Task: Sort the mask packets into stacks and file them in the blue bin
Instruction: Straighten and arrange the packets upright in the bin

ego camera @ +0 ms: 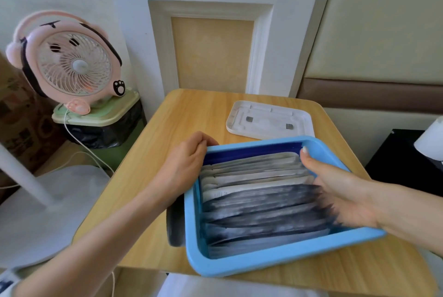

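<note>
Left hand [184, 162] is gripping the rectangular blue plastic bin [263, 265], fingers curling over its far-left rim. Right hand [342, 191] is resting against the upright white and grey mask packets [259, 203] inside it, thumb outstretched; its blurred fingers, I cannot tell.

Mask pkts [259, 191] filed upright in blue bin [275, 263], white behind dark.

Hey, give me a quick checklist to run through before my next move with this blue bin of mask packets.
1. Filing: mask packets stand on edge inside the blue bin: ok.
2. Sorting: white ones at the far end, dark ones nearer: ok.
3. Steadying: left hand grips the bin's far left corner: ok.
4. Clearance: right hand is inside the bin, against the packets: not ok.
5. Cover: white lid lies on the table behind the bin: ok.
6. Support: bin's near corner reaches the table edge: cannot tell.
</note>
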`<action>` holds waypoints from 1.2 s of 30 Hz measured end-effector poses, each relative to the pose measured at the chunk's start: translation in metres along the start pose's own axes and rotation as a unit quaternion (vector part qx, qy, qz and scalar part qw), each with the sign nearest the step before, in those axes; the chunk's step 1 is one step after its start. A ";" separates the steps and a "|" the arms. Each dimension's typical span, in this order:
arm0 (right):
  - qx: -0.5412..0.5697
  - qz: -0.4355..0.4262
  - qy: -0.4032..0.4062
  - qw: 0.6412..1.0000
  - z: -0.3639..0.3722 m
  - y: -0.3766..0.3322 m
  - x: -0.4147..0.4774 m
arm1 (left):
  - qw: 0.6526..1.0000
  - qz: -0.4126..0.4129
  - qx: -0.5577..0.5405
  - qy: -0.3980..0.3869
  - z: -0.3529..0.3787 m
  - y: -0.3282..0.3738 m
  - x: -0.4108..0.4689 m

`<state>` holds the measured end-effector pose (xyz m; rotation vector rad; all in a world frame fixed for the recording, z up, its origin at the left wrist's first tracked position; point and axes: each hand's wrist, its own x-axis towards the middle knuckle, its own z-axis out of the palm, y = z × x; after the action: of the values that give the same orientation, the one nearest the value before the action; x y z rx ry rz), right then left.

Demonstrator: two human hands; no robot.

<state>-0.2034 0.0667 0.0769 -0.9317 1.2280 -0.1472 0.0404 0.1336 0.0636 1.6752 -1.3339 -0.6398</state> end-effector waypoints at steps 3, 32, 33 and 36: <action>0.001 -0.009 -0.014 1.000 0.007 0.002 -0.003 | 1.000 0.005 0.020 -0.006 0.001 0.001 0.005; 0.027 -0.117 0.001 0.993 0.007 0.003 0.000 | 0.846 0.242 0.457 -0.133 0.044 0.030 -0.057; 0.023 -0.117 -0.010 0.993 0.007 0.003 -0.001 | 0.847 0.242 0.456 -0.128 0.045 0.028 -0.057; 0.008 -0.109 -0.038 0.993 0.007 0.002 -0.003 | 0.851 0.227 0.455 -0.132 0.047 0.028 -0.059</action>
<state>-0.1992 0.0734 0.0774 -1.0477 1.0527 -0.2911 -0.0289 0.1735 0.0584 1.8758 -2.3840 0.1083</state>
